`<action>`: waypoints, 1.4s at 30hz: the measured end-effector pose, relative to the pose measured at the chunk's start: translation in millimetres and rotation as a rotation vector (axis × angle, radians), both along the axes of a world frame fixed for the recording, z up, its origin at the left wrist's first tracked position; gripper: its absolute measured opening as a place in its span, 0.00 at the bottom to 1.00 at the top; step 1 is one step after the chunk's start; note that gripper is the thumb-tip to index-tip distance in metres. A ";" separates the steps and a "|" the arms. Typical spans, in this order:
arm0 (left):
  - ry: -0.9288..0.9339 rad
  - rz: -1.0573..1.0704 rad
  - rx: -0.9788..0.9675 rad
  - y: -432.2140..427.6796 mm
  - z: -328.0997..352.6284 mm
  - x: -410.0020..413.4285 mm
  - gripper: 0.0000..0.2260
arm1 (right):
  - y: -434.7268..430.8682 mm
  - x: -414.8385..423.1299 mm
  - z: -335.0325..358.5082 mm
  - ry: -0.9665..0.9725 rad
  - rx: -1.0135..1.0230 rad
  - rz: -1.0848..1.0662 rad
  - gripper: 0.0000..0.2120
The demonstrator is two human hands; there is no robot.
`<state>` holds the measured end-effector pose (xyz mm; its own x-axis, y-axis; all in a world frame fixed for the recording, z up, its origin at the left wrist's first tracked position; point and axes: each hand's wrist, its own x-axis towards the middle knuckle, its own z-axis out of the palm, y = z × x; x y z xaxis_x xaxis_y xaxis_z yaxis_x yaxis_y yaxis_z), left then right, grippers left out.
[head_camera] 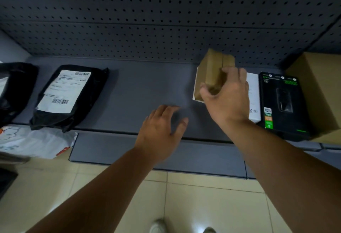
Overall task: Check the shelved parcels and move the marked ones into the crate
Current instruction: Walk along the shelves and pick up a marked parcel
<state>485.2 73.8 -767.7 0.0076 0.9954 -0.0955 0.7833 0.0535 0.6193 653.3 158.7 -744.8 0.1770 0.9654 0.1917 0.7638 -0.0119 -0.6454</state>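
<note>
Outer bag (13, 88) lay far left on shelf (144, 85), labelled bag (68, 94) beside it; small box (212, 70) right of centre, then slim box (254, 92), flat pack (282, 103), carton (317, 88).

The left hand (162, 127) and right hand (227, 99) are bare, and 2 bare forearms run back from the fingers (162, 110). Well behind the fingers show 2 pale toes: a whitish left shoe (156, 227) and a greyer right shoe (209, 230).
</note>
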 end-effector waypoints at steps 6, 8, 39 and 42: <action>-0.150 0.129 -0.030 11.0 3.3 -6.8 0.24 | -5.8 -3.4 13.6 0.753 -0.023 -0.212 0.17; -0.149 0.103 -0.038 13.2 1.5 -4.1 0.29 | -10.3 -4.1 10.4 0.946 -0.136 -0.290 0.09; -0.646 0.106 0.110 -1.1 10.8 12.0 0.23 | -65.7 9.3 -6.9 1.075 -0.243 0.078 0.30; -0.635 0.098 0.132 -2.3 11.4 13.4 0.23 | -65.8 12.3 -8.1 1.086 -0.227 0.099 0.28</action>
